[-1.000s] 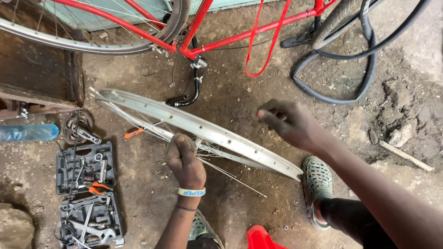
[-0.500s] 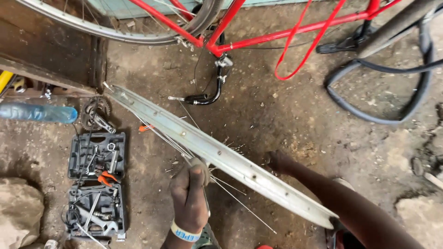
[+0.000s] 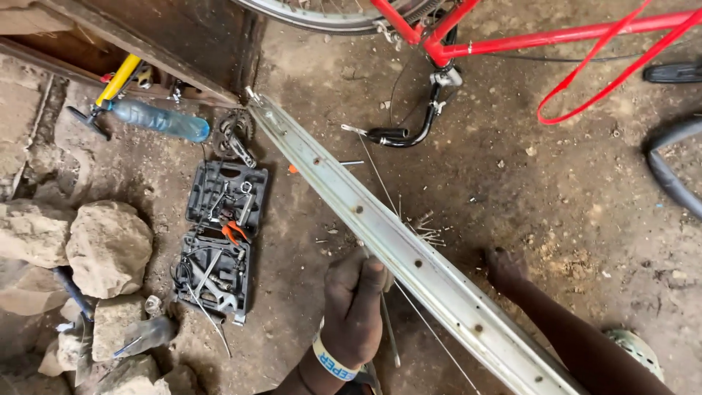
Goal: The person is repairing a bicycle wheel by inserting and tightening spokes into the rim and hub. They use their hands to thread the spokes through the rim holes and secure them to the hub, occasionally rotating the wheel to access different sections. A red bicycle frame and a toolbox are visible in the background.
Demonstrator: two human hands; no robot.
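Bicycle rim [image 3: 409,256], bare metal, slanting edge-up over dirt ground [image 3: 556,197]. Left hand [image 3: 352,303] fisted against rim, steadying it. Right hand [image 3: 506,268] beyond rim, fingers hidden. 1 open toolcase [image 3: 219,238] nearby.

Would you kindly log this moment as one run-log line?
left hand: grips wheel rim | right hand: on ground beyond rim | open tool case: left of rim

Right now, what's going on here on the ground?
A person crouches over a bare silver wheel rim that runs slantwise over the dirt floor. The left hand grips it near the middle, where loose spokes hang; the right hand reaches down to the ground beyond it. An open tool case lies alongside.
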